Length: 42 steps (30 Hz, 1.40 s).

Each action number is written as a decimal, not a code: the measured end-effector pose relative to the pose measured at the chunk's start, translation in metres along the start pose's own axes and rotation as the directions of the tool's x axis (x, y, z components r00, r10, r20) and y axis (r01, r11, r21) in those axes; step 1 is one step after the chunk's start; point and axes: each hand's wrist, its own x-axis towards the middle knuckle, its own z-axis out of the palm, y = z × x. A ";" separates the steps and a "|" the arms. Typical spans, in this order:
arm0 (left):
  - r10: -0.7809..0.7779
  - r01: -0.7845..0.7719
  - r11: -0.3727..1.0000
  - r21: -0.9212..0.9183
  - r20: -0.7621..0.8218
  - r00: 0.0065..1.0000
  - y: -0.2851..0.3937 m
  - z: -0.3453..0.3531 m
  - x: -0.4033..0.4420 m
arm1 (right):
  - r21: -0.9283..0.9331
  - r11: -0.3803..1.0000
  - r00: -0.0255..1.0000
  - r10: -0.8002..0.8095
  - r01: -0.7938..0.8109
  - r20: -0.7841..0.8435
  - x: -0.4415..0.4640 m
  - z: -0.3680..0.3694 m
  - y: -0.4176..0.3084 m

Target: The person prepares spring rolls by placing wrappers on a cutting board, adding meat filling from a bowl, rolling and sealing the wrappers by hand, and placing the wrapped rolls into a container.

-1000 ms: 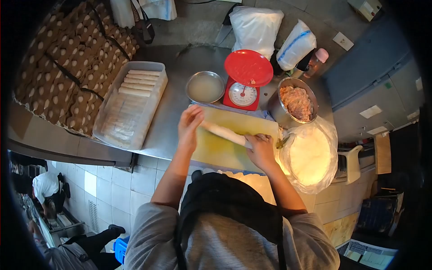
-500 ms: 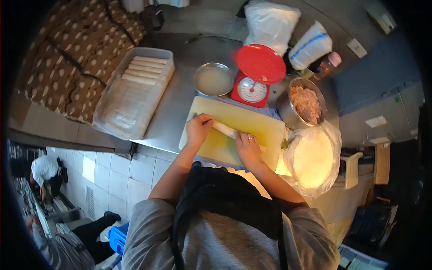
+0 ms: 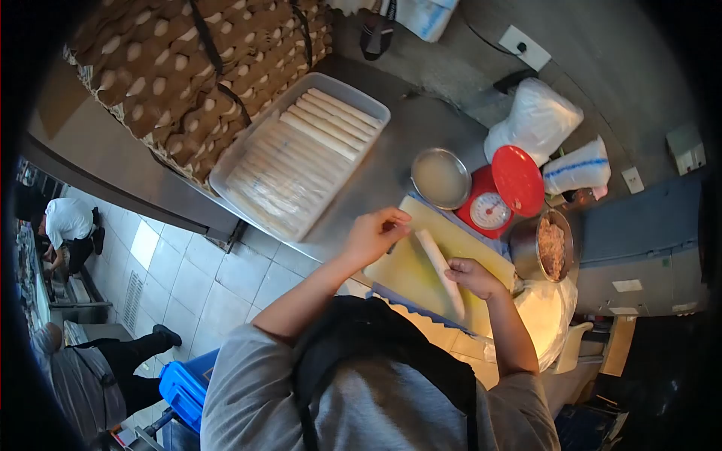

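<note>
A food-preparation kitchen
The metal counter (image 3: 383, 180) carried a red scale (image 3: 489, 209), a cutting board (image 3: 408, 276) and a pot (image 3: 526, 253) of food, beside egg trays (image 3: 162, 83).

Counter (image 3: 397, 150), apparently steel; plastic tub (image 3: 347, 177), red scale (image 3: 476, 213)

No word or number can be read with certainty. The white dial (image 3: 489, 210) of the red kitchen scale (image 3: 465, 213), at the right of the worktop (image 3: 376, 192), bears a ring of markings too small to make out. Blue print on the plastic bag (image 3: 426, 16) at the far side is illegible, as is any writing on the pale label (image 3: 627, 286) on the grey cabinet (image 3: 647, 255) at right.
</note>
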 end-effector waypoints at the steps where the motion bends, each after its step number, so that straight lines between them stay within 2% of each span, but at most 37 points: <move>1: 0.002 -0.002 0.998 -0.069 -0.001 1.000 0.002 -0.022 -0.005 | 0.363 0.930 0.994 0.016 -0.054 0.107 0.004 0.007 -0.011; 2: 0.004 -0.004 0.991 -0.137 -0.003 1.000 0.004 -0.045 -0.011 | 0.483 0.875 0.981 -0.056 -0.041 0.185 0.010 0.015 -0.025; 5: -0.066 0.054 0.981 -0.186 -0.059 0.996 0.018 -0.110 -0.024 | 0.570 0.821 0.938 -0.215 0.024 0.270 0.044 0.059 -0.111; 7: -0.085 0.054 0.968 -0.247 -0.120 0.989 0.018 -0.146 -0.028 | 0.382 0.923 0.942 -0.167 0.046 0.291 0.073 0.081 -0.170; 10: -0.118 0.057 0.954 -0.295 -0.195 0.974 0.011 -0.188 -0.028 | 0.069 0.976 0.948 -0.216 0.205 0.234 0.132 0.104 -0.245; 11: -0.129 0.058 0.951 -0.304 -0.219 0.967 0.009 -0.199 -0.028 | -0.031 0.963 0.943 -0.255 0.268 0.214 0.153 0.112 -0.268; 13: -0.133 0.073 0.956 -0.284 -0.198 0.971 -0.005 -0.216 -0.023 | -0.372 0.895 0.967 -0.199 0.245 0.158 0.209 0.121 -0.295; 15: -0.121 0.079 0.968 -0.237 -0.169 0.978 -0.015 -0.227 -0.018 | -0.586 0.782 0.977 -0.180 0.213 0.115 0.247 0.137 -0.317; 16: -0.110 0.071 0.967 -0.244 -0.149 0.983 -0.023 -0.230 -0.014 | -0.680 0.708 0.980 -0.175 0.191 0.092 0.260 0.144 -0.322; 19: -0.067 0.053 0.991 -0.127 -0.105 0.992 -0.038 -0.239 0.000 | -0.769 0.637 0.984 -0.162 0.046 -0.076 0.289 0.162 -0.312; 20: -0.091 0.083 0.987 -0.137 -0.059 0.994 -0.037 -0.243 0.005 | -0.740 0.669 0.960 -0.247 0.070 -0.132 0.297 0.165 -0.301; 23: -0.047 0.040 0.997 -0.062 -0.103 0.994 -0.055 -0.244 0.032 | -0.838 0.543 0.924 -0.348 0.059 -0.160 0.317 0.163 -0.279; 24: -0.046 0.037 0.993 -0.115 -0.074 0.996 -0.062 -0.247 0.046 | -0.816 0.578 0.926 -0.313 0.012 -0.209 0.310 0.167 -0.286; 27: -0.328 0.310 0.944 -0.114 -0.229 0.916 -0.079 -0.247 0.094 | -0.967 0.246 0.858 -0.482 -0.064 -0.179 0.313 0.174 -0.274; 30: -0.584 0.429 0.752 -0.501 -0.203 0.786 -0.065 -0.255 0.124 | -0.998 0.055 0.829 -0.559 0.003 -0.028 0.309 0.169 -0.266; 33: -0.567 0.442 0.793 -0.420 -0.241 0.788 -0.072 -0.251 0.135 | -0.988 0.152 0.917 -0.395 0.012 -0.050 0.295 0.156 -0.273; 36: -0.551 0.373 0.768 -0.521 -0.240 0.800 -0.079 -0.249 0.132 | -0.984 0.169 0.889 -0.456 0.058 -0.026 0.269 0.141 -0.264; 39: -0.552 0.370 0.735 -0.568 -0.183 0.814 -0.079 -0.254 0.133 | -0.965 0.261 0.907 -0.407 0.006 -0.104 0.260 0.132 -0.263; 42: -0.512 0.368 0.801 -0.473 -0.223 0.829 -0.087 -0.252 0.134 | -0.977 0.214 0.897 -0.432 0.004 -0.091 0.270 0.131 -0.255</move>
